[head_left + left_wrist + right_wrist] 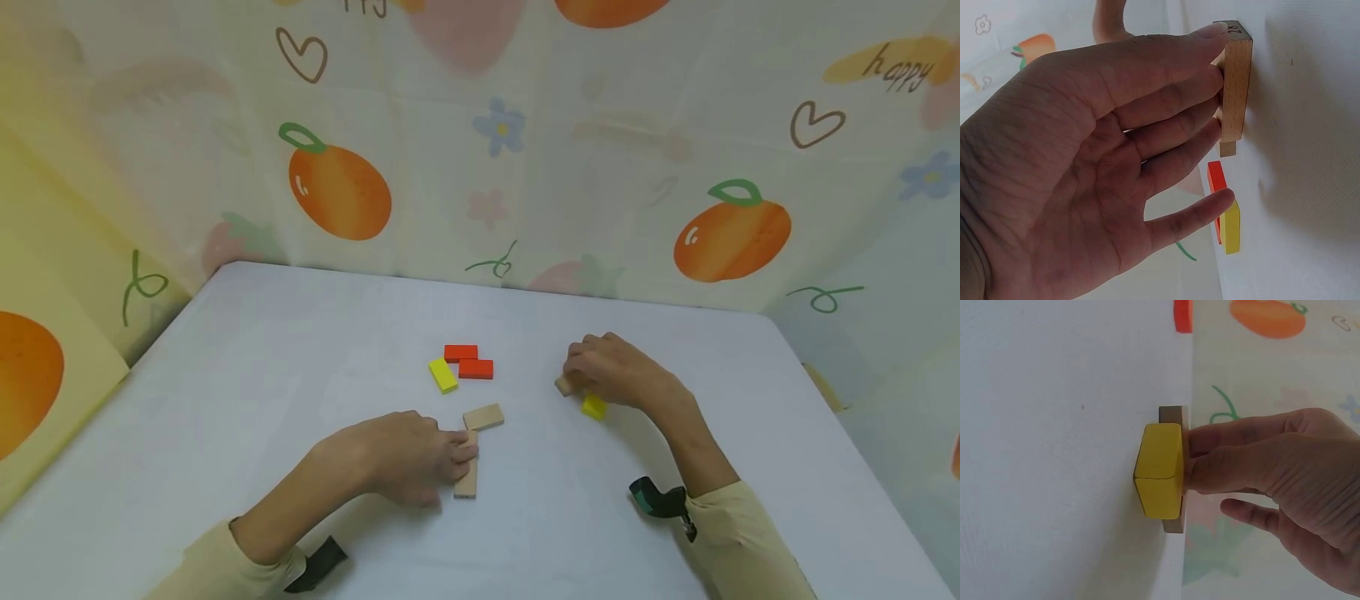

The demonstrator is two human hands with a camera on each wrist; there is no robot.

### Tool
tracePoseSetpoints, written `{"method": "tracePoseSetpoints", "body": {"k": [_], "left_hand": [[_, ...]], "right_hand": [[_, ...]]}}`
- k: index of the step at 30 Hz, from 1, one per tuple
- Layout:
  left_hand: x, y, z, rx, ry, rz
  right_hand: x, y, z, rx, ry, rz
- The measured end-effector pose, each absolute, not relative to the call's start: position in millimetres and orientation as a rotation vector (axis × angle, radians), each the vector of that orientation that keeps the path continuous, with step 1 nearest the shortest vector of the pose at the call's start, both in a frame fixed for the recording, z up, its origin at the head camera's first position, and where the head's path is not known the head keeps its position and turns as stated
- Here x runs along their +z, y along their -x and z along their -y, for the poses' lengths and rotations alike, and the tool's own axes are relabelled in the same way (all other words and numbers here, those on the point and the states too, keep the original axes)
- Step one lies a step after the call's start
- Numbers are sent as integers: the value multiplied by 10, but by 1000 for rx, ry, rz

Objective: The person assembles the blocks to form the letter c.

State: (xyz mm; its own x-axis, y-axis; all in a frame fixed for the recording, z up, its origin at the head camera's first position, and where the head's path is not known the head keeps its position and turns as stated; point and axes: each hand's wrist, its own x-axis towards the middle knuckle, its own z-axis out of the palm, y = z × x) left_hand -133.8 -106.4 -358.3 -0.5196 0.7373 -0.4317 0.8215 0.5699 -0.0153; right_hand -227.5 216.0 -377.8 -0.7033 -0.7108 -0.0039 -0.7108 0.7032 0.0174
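My left hand (412, 458) lies over a plain wooden block (467, 479), its fairly straight fingers resting on the block's top. In the left wrist view this wooden block (1237, 90) bears a dark printed mark on its end, close to the thumb tip. A second wooden block (483, 416) lies just beyond it at an angle. On the right, my right hand (618, 371) reaches down and pinches another wooden block (564, 386), partly hidden by the fingers. Right beside it sits a yellow block (1159, 469), which covers the middle of the wooden one in the right wrist view.
Farther back on the white table (337, 333), two red blocks (476, 369) lie against each other, with a yellow block (443, 376) at their left. A fruit-print cloth (525, 183) hangs behind the table's far edge.
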Motion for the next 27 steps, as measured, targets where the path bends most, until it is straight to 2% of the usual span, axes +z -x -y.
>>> {"method": "tracePoseSetpoints", "body": {"k": [18, 27], "left_hand": [[-3581, 1344, 1070, -342, -1293, -2429], [-3575, 1340, 1056, -260, -1215, -2421]], "right_hand": [[-3565, 2211, -2097, 53, -1203, 3006], [-3603, 2126, -2136, 289, -1302, 3179]]}}
